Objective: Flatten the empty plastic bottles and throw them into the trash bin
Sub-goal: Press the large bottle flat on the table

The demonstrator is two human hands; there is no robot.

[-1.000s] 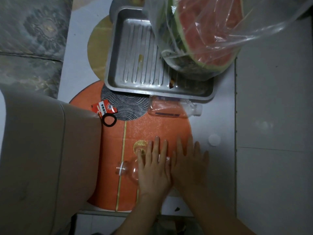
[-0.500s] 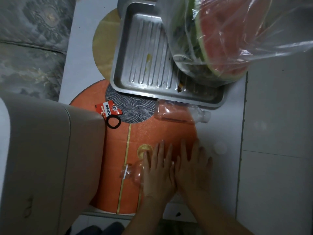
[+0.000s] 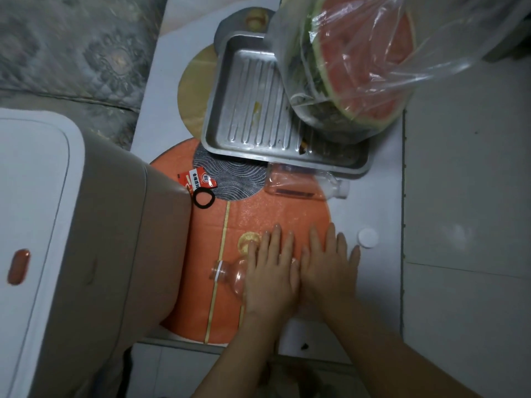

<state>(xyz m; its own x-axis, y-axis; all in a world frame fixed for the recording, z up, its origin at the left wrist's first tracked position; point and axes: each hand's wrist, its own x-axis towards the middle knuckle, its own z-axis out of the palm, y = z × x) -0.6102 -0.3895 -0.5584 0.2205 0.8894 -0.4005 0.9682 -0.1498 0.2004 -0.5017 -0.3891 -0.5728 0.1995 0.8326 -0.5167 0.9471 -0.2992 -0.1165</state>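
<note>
A clear plastic bottle (image 3: 230, 275) lies on its side on the orange mat (image 3: 258, 214), uncapped neck pointing left, its body covered by the left hand (image 3: 271, 271) and the right hand (image 3: 329, 270). Both hands lie flat, palms down, fingers straight, side by side and touching, pressing on the bottle. A white cap (image 3: 367, 238) rests on the surface (image 3: 373, 202) just right of the right hand. A second clear bottle (image 3: 304, 185) lies on its side at the far edge of the mat, beside a ribbed metal tray (image 3: 253, 110). A cut watermelon (image 3: 365, 67) in a clear plastic bag (image 3: 448, 47) sits partly on the tray. A red sachet (image 3: 197, 178) and a black hair tie (image 3: 203, 198) lie at the mat's left edge, next to the lidded trash bin (image 3: 71, 225).
</note>
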